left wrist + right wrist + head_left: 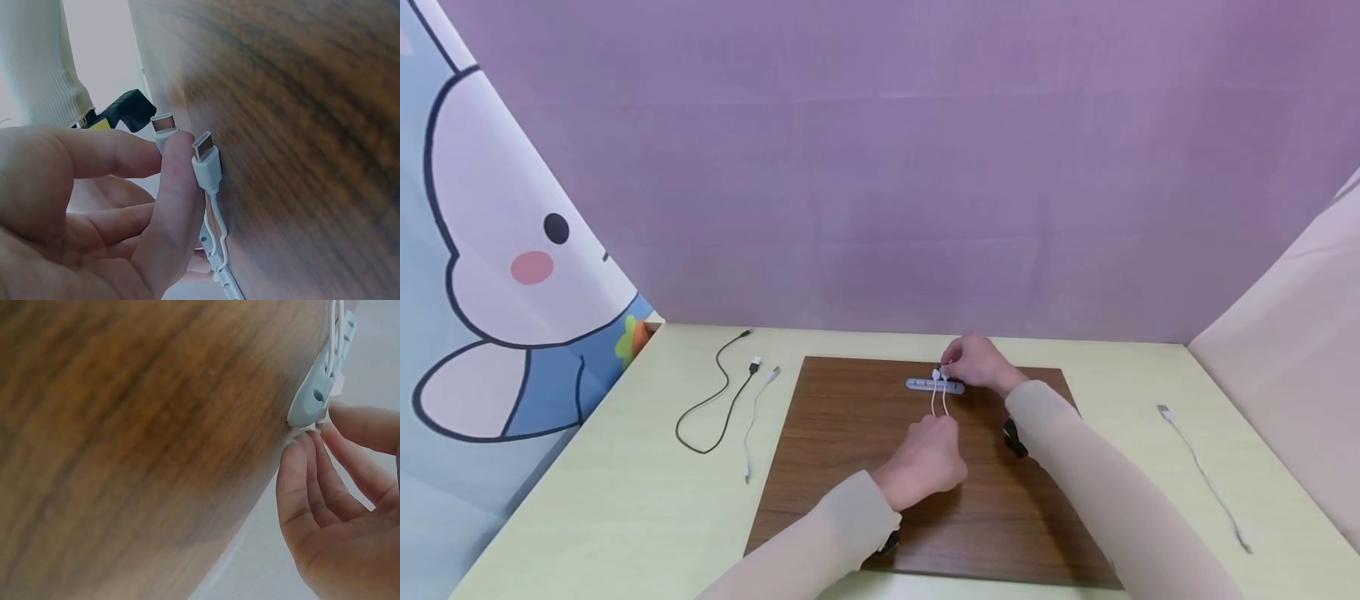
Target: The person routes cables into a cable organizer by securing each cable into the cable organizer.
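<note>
A pale blue cable clip strip (913, 384) with slots lies near the far edge of a brown wood-grain board (842, 433). Two white USB cables (933, 403) run through its slots toward me. My left hand (927, 462) pinches the USB-C plug (164, 125) of one cable between thumb and finger; a second USB-C plug (207, 167) sits against the thumb's other side. At the strip's far side, my right hand (977, 364) has its fingertips pinched around a white cable end, mostly hidden by the fingers in the right wrist view.
Left of the board lie a black USB cable (727, 385) and a short white cable (751, 423). Another white cable (1206, 479) lies to the right on the pale table (1120, 375). Purple cloth (880, 208) hangs behind the table.
</note>
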Action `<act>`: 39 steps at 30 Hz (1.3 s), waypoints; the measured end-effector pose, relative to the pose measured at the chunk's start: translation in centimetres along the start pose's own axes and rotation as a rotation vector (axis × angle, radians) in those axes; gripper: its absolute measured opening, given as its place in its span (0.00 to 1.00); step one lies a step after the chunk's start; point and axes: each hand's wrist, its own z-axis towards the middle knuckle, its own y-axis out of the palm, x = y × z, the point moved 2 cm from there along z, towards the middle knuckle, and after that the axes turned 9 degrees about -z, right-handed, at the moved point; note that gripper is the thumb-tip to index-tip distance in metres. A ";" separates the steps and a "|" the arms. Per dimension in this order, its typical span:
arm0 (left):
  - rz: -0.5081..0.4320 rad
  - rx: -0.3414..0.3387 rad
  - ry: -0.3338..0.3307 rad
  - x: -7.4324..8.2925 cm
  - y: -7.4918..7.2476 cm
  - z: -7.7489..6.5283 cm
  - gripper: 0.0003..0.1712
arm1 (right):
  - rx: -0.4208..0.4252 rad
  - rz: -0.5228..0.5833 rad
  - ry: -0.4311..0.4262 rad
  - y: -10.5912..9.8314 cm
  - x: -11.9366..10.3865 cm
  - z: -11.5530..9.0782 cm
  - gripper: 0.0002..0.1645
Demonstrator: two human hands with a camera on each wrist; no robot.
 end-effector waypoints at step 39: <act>0.226 0.005 0.130 0.6 0.8 0.7 0.07 | 0.114 -0.368 -0.066 -6.0 7.4 -10.8 0.10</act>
